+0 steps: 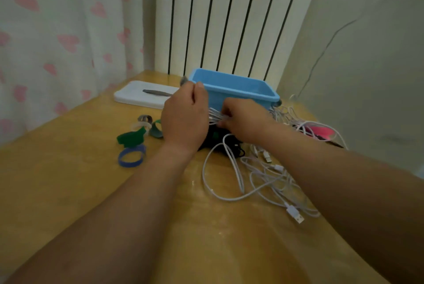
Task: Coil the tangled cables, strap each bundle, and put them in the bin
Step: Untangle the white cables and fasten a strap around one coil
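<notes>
On the far middle of the counter point(68, 180), in front of the blue bin point(238, 92): keep the white coil point(215, 118) bunched tight, then wrap the grey strap point(183, 80) snugly round its middle, clear of the loose cables point(263, 178) to the right. Pinching the strap end with a curled, raised left hand point(184, 118); clenching the coil's strands in the right hand point(244, 121).

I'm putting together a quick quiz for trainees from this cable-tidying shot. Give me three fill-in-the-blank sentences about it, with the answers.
1. The bin beyond the hands is ____ in colour.
2. The left hand and right hand grip a cable bundle that is ____.
3. On the table, the green strap lies to the ____ of the left hand.
Missing words: blue; white; left.
</notes>
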Tool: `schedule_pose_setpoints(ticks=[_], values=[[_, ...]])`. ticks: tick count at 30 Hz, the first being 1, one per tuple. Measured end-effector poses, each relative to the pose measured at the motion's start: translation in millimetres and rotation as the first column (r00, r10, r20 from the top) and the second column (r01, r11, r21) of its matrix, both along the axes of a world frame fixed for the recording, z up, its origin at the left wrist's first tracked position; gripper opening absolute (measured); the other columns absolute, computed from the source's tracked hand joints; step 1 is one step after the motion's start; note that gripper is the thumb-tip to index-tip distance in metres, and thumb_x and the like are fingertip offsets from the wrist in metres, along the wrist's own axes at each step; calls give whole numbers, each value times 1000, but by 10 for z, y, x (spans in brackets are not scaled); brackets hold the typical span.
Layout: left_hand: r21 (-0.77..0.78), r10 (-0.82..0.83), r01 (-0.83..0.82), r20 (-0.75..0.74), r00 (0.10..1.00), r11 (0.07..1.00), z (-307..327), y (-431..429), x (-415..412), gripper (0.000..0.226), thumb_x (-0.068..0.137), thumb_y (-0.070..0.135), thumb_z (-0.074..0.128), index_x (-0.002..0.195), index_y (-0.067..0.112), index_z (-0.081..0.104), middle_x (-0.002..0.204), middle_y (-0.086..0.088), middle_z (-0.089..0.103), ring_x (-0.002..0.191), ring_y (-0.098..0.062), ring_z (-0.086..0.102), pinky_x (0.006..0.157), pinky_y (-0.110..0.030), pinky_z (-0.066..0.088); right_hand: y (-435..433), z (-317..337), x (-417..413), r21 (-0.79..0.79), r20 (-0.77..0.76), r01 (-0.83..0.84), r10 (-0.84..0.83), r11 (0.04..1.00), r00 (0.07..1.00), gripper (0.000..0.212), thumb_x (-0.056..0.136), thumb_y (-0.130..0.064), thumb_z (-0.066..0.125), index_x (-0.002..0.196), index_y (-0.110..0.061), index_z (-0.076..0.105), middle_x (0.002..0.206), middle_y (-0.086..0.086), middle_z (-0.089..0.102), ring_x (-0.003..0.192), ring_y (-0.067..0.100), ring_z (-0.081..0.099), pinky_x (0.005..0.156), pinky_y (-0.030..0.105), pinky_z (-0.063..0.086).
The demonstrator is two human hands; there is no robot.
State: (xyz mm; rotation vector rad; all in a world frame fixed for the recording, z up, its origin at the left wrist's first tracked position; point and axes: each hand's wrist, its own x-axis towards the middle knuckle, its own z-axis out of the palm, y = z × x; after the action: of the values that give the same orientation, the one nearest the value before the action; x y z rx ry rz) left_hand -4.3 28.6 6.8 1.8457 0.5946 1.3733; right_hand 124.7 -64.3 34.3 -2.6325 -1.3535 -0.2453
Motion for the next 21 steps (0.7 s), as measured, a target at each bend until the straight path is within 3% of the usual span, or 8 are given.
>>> schedule_pose_setpoints(ticks=[3,6,8,11,13,16,19,21], values=[[7,-20,20,-2,1000,1000,-18,-21,3,47,112,37,40,84,6,62,73,-5,61,74,-20,56,60,-38,42,61,-116,91,-54,-117,14,-20,998,993,21,98,-44,70,94,-23,70,94,0,70,93,23,66,73,35,48],[21,-20,20,-27,999,1000,-31,-20,13,49,113,38,39,81,7,59,72,-4,59,67,-17,54,60,-40,42,-46,-15,75,173,-221,43,-4,984,975,27,103,-41,63,101,-18,77,100,2,73,87,17,65,69,31,45],[25,-40,41,-43,998,999,-28,-34,17,51,114,39,38,76,9,54,69,-2,56,64,-14,52,59,-42,41,-216,131,-8,361,-260,84,13,929,966,27,104,-39,60,106,-18,76,103,0,74,85,10,65,67,28,49],[53,-102,107,-90,991,993,-21,-83,7,56,114,40,40,67,11,49,62,1,51,58,-12,46,55,-37,35,-529,255,-189,580,-322,103,112,808,940,23,105,-36,60,102,-18,75,94,-5,78,88,10,73,81,36,61],[81,-163,172,-102,981,982,-14,-165,-18,58,114,38,43,61,17,43,56,4,43,53,-10,41,50,-29,28,-755,270,-301,680,-356,119,185,723,916,20,104,-30,61,100,-16,75,88,-4,80,82,9,76,75,34,62],[141,-225,237,-99,969,961,3,-320,-47,58,114,34,45,58,23,38,53,8,40,50,-7,41,49,-22,27,-1066,252,-427,781,-357,148,239,606,903,19,104,-24,61,99,-13,76,83,3,79,69,16,73,58,29,55],[177,-258,269,-80,963,947,9,-459,-75,58,114,35,45,57,25,38,49,10,40,49,-7,39,50,-22,25,-1276,153,-469,846,-319,151,259,511,912,20,104,-23,60,99,-11,75,77,7,76,58,19,65,53,24,49],[192,-289,301,-88,953,934,-8,-560,-93,57,113,35,45,57,25,38,48,13,43,50,-7,40,50,-21,26,-1349,4,-464,848,-323,162,250,504,913,21,105,-24,59,100,-11,75,73,7,74,53,17,61,52,23,47]])
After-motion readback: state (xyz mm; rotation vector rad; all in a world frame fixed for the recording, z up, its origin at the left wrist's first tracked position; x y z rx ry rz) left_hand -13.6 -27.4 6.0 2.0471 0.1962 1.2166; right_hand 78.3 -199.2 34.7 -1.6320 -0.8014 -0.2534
